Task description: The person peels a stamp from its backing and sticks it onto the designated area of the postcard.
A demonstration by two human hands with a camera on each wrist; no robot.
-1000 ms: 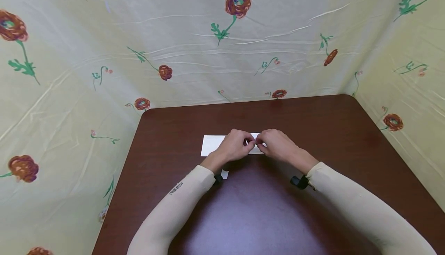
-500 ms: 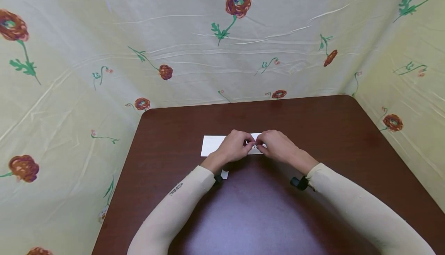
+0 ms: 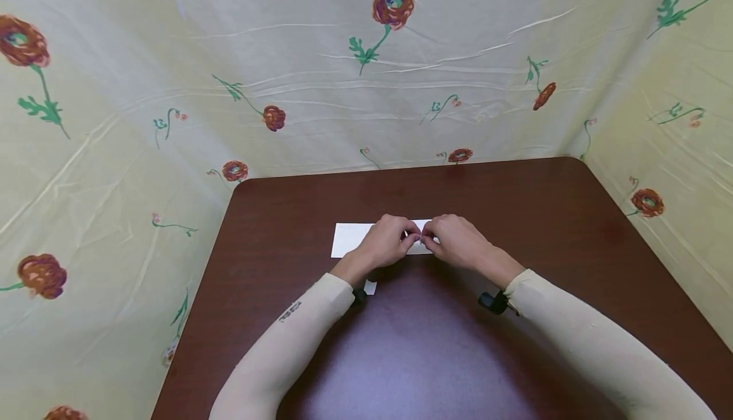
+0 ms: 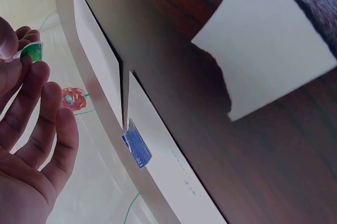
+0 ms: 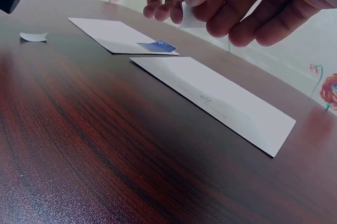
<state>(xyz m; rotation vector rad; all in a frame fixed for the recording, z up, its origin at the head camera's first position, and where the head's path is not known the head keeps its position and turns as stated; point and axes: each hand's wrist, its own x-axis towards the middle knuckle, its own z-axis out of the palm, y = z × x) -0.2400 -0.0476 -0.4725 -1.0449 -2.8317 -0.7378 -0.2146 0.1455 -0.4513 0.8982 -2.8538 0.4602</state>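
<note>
You pinch a small green stamp (image 4: 33, 52) between thumb and forefinger of your left hand (image 3: 386, 240), its other fingers slightly apart, while the fingertips of your right hand (image 3: 456, 240) pinch the stamp's right side, above the table (image 3: 424, 356). Below lie a left card (image 5: 100, 32), a blue stamp (image 5: 159, 47) on its right end, and a right card (image 5: 226, 98) just beside; a torn white scrap (image 4: 274, 50) sits nearer you

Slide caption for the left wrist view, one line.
Left hand holding a green stamp; two white sheets, one with a blue stamp, and a torn white scrap on the table.
</note>
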